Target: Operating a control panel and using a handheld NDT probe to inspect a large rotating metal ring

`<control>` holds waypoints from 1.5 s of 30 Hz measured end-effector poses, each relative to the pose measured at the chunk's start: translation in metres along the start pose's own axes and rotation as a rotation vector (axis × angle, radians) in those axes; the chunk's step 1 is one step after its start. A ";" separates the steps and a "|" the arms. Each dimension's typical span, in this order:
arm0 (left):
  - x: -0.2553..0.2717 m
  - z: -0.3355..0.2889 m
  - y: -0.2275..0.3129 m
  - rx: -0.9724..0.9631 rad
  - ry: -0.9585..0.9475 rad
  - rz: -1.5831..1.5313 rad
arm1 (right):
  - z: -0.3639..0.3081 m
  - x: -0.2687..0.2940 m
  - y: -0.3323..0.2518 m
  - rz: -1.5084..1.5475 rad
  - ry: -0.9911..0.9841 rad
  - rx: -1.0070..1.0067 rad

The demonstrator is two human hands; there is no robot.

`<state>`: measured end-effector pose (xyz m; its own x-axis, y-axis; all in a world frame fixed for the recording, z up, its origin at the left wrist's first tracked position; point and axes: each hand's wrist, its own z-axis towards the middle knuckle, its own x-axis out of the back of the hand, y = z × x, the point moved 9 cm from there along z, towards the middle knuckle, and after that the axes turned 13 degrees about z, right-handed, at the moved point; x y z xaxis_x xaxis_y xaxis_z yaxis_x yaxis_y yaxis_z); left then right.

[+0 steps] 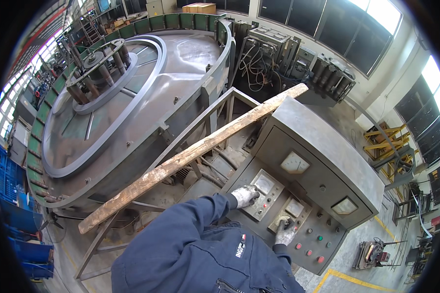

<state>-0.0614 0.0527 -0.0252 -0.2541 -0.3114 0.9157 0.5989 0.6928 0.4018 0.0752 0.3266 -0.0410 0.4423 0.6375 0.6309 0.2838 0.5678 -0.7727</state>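
Observation:
My left hand (245, 196), in a white work glove with dark fingers, rests with curled fingers on the left edge of a meter module (264, 183). My right hand (285, 232), gloved alike, has its fingers closed at the lower part of a second meter module (294, 207). Whatever is under the fingers of either hand is hidden. Both modules sit on the sloping face of a grey control cabinet (327, 146). Red push buttons (309, 253) and a green button (320, 238) lie right of my right hand. Two more gauges (295, 162) are on the cabinet's upright face.
A long wooden beam (200, 147) lies slantwise across a metal frame (178, 141), its far end by the cabinet. Beyond it stands a huge round machine table (181, 93) with a green-and-grey rim. Wired machinery (259, 53) is behind. A small machine (374, 254) stands on the floor at right.

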 end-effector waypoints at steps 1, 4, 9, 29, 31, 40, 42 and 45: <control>-0.001 0.002 0.001 -0.007 0.001 0.002 | 0.000 0.001 0.003 -0.009 0.011 0.011; -0.002 0.001 0.001 0.000 -0.007 0.005 | 0.000 0.001 0.002 -0.002 0.015 0.022; -0.001 -0.001 0.002 0.020 -0.032 0.009 | 0.000 0.000 0.008 0.058 0.015 -0.024; 0.000 -0.002 0.000 0.017 -0.013 0.007 | -0.002 0.003 -0.008 0.061 0.021 0.010; -0.001 -0.002 0.000 0.011 -0.010 -0.001 | -0.003 0.003 -0.008 0.026 0.021 0.019; 0.002 0.000 0.003 0.014 -0.036 -0.001 | -0.003 0.004 -0.004 0.016 0.025 0.047; 0.007 -0.002 0.004 0.035 -0.025 -0.010 | -0.002 0.004 -0.004 -0.022 0.017 0.039; 0.007 -0.003 0.002 0.017 -0.037 0.009 | -0.003 0.003 -0.008 0.024 0.008 0.003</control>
<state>-0.0600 0.0495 -0.0179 -0.2767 -0.2810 0.9190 0.5884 0.7065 0.3932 0.0763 0.3225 -0.0333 0.4557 0.6466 0.6117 0.2705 0.5541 -0.7873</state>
